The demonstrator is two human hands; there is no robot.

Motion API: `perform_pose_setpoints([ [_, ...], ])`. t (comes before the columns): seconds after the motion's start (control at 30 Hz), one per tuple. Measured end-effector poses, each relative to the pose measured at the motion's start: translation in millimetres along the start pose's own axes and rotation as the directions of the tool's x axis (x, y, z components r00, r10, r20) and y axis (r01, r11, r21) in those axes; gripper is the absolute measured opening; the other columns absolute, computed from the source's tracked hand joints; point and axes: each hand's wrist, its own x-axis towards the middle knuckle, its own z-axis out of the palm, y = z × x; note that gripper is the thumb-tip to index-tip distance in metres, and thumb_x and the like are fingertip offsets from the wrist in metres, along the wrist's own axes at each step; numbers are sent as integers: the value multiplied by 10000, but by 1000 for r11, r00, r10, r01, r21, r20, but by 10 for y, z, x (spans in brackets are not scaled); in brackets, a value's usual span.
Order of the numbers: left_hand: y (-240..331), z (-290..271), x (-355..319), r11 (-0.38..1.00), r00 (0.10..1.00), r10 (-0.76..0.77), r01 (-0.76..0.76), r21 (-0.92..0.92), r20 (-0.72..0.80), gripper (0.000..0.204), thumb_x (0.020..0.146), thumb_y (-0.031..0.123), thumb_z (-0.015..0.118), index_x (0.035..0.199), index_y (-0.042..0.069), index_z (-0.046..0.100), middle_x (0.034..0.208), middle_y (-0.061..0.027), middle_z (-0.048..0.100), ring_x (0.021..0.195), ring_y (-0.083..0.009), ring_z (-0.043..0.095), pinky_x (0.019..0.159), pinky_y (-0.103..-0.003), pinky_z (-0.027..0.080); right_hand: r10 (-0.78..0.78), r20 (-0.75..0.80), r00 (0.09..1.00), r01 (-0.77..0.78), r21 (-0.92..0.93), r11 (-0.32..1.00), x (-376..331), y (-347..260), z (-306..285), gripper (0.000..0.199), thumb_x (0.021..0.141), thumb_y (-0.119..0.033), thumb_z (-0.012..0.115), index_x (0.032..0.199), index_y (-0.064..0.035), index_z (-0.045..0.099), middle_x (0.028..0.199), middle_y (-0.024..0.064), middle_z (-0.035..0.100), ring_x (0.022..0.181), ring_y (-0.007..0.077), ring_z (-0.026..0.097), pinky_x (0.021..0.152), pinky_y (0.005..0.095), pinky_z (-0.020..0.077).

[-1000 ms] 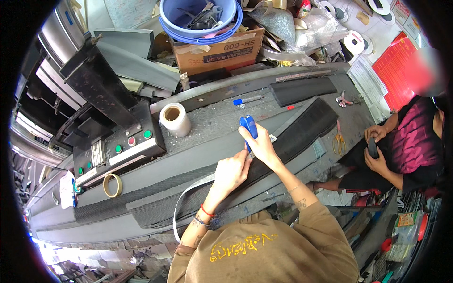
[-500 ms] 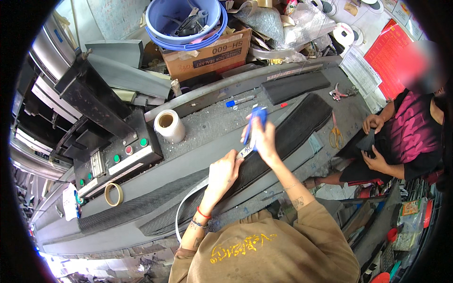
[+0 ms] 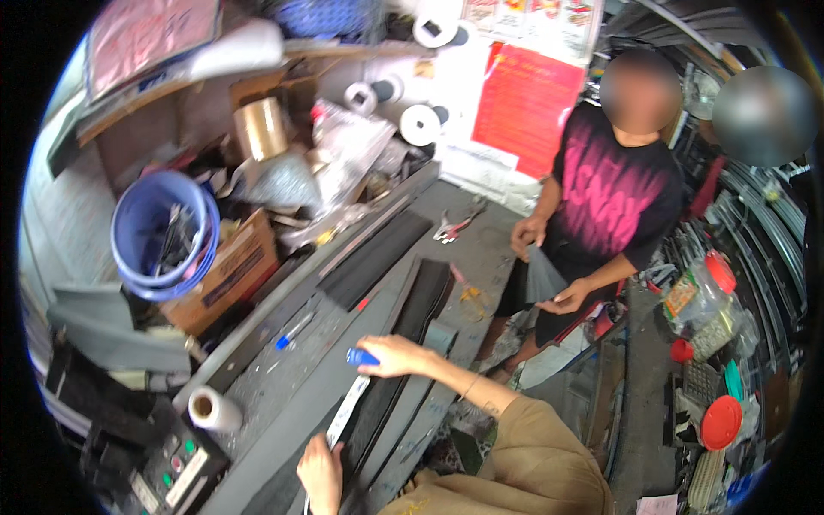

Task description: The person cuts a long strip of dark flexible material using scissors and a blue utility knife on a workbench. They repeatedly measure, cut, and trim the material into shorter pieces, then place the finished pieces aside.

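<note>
Gripping a blue-handled tool (image 3: 362, 356), the right hand (image 3: 396, 355) is closing its fingers round the handle over a black strip (image 3: 403, 343) on the grey bench (image 3: 481, 249), while the left hand (image 3: 320, 472) is pinching the near end of a white strip (image 3: 348, 412) lying along it. Sitting off to the left are a blue pen (image 3: 293, 330), a tape roll (image 3: 213, 408), a cardboard box (image 3: 227, 275) and a blue bucket (image 3: 159, 236), with pliers (image 3: 455, 225) further up. Standing past the bench is another person (image 3: 614, 197), holding a grey sheet (image 3: 541, 275).
</note>
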Motion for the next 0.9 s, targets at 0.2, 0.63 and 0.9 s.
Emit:
perform_pose_setpoints([
  [0.2, -23, -299, -213, 997, 999, -32, 32, -66, 10, 207, 915, 258, 540, 923, 51, 554, 815, -200, 608, 723, -398, 596, 611, -459, 478, -117, -4, 993, 117, 51, 992, -156, 71, -6, 428, 857, -369, 618, 1093, -32, 501, 1024, 136, 551, 855, 373, 613, 728, 443, 506],
  [0.63, -391, -202, -368, 979, 990, -141, 142, 149, -12, 263, 823, 265, 656, 862, 51, 509, 749, -121, 589, 700, -315, 609, 591, -406, 472, -24, -7, 1000, 23, -96, 995, 38, 169, -352, 479, 800, -399, 668, 1084, -35, 544, 1007, 165, 588, 936, 357, 604, 781, 423, 505],
  [0.9, -902, -752, -1078, 947, 982, -171, 186, 261, -80, 236, 820, 266, 649, 825, 67, 522, 713, -83, 560, 678, -264, 581, 582, -359, 456, -92, -200, 976, 68, -126, 990, 418, 551, -725, 499, 770, -319, 724, 1103, 8, 549, 1081, 194, 591, 1023, 365, 581, 869, 391, 473],
])
